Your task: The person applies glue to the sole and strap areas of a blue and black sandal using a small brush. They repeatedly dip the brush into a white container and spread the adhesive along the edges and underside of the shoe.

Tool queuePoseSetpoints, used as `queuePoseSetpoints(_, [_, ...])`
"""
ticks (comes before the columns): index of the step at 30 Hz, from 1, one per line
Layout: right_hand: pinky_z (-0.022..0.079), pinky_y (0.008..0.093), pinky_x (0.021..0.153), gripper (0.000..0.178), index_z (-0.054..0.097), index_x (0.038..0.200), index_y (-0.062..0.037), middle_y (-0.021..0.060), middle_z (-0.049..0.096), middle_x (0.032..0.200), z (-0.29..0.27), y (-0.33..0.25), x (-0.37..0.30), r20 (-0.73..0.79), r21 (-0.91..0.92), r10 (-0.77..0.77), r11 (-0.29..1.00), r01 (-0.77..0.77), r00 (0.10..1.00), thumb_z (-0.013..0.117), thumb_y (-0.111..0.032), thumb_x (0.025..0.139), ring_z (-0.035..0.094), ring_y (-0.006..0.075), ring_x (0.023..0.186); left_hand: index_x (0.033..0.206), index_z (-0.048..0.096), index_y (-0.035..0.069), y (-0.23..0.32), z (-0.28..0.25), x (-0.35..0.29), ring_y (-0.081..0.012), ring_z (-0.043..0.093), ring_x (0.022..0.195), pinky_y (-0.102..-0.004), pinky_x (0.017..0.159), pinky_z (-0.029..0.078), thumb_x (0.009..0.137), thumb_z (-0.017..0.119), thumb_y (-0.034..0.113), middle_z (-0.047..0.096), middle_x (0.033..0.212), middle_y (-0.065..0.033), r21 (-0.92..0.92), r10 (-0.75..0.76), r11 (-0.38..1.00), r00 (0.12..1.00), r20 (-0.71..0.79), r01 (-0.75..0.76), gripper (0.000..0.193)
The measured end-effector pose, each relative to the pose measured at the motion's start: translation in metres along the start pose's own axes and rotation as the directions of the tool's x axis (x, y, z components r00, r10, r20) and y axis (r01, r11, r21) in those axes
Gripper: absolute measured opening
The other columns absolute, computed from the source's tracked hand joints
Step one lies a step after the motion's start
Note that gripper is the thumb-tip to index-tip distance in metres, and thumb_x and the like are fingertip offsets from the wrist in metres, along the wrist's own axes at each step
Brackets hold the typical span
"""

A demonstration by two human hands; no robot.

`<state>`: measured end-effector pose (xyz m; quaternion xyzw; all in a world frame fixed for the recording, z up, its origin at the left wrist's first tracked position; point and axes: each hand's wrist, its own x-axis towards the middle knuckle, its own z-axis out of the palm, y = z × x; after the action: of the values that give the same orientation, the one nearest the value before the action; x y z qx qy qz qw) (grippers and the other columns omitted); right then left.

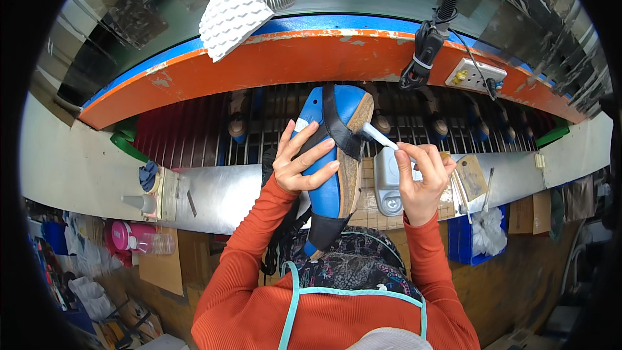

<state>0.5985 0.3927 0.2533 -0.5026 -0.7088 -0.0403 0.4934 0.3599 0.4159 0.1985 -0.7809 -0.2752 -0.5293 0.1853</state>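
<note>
My left hand [301, 162] grips a blue shoe last [326, 188], its fingers spread across the near side. Black straps [335, 122] wrap the last at its far and near ends, and a cork sole [350, 178] runs along its right side. Pinched between thumb and fingers of my right hand [424, 178] is a pale-handled brush [381, 137]. Its head meets the cork edge beside the far black strap; the bristles are hard to make out. Just left of that hand, a grey plastic container [387, 178] stands on the bench.
Beyond the metal ledge [217, 198], several shoes on blue lasts [238, 126] sit on a rack of rods under an orange panel [259, 65]. A black cable [424, 48] hangs by a socket strip [476, 76]. A blue bin [461, 240] stands lower right.
</note>
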Motion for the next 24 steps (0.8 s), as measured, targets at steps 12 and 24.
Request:
queuePoseSetpoints(12, [0.026, 0.0331, 0.073, 0.011, 0.072, 0.091, -0.0167, -0.0026, 0.057, 0.075, 0.01, -0.009, -0.004, -0.116, -0.111, 0.033, 0.993, -0.046, 0.993, 0.075, -0.021, 0.081, 0.053, 0.0136, 0.069, 0.106, 0.062, 0.031, 0.003, 0.004, 0.006, -0.0363, 0.061, 0.113, -0.0599, 0.103, 0.038, 0.072, 0.077, 0.015, 0.066, 0.119, 0.0004, 0.082, 0.042, 0.996, 0.998, 0.036, -0.045, 0.04])
queuePoseSetpoints(24, [0.026, 0.0332, 0.072, 0.01, 0.072, 0.09, -0.0144, -0.0019, 0.056, 0.074, 0.025, -0.013, 0.005, -0.195, -0.089, 0.085, 0.991, -0.104, 0.977, 0.074, -0.021, 0.082, 0.052, 0.0148, 0.068, 0.105, 0.06, 0.025, 0.002, 0.007, 0.006, -0.041, 0.06, 0.113, -0.0626, 0.1, 0.039, 0.075, 0.072, 0.009, 0.065, 0.118, -0.0057, 0.119, 0.043, 0.992, 0.999, 0.032, -0.046, 0.036])
